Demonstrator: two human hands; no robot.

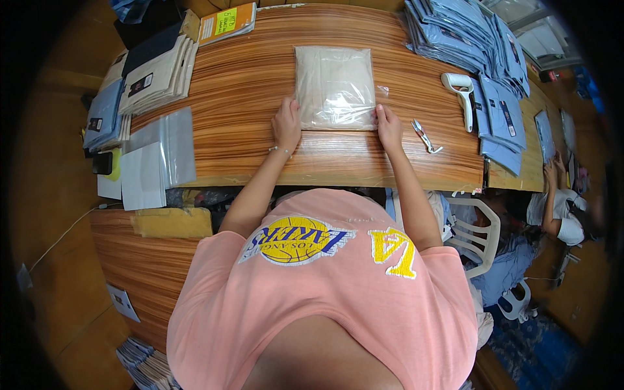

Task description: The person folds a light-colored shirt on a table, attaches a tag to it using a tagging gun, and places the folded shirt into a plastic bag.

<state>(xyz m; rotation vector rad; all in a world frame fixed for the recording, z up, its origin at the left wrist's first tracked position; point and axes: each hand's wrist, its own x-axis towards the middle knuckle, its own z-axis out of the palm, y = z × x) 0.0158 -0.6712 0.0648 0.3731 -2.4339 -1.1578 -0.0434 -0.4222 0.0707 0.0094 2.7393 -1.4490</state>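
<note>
A cream folded garment in a clear plastic bag (335,84) lies flat on the wood-grain table (240,110) in front of me. My left hand (286,125) is closed at the bag's lower left edge, its thumb and fingers pinching the plastic. At the lower right edge my right hand (389,129) pinches the bag in the same way, thumb uppermost. Small snips (424,136) rest on the tabletop to the right of my right hand. Beyond them lies a white-handled roller (461,94), beside blue folded garments (502,114).
Tall stacks of bagged blue garments (455,32) fill the far right. Cream garments with tags (156,81) are piled at the left, near clear plastic bags (175,146) and white sheets (143,175). A notebook (227,25) lies at the back. Another person (559,208) works at the right.
</note>
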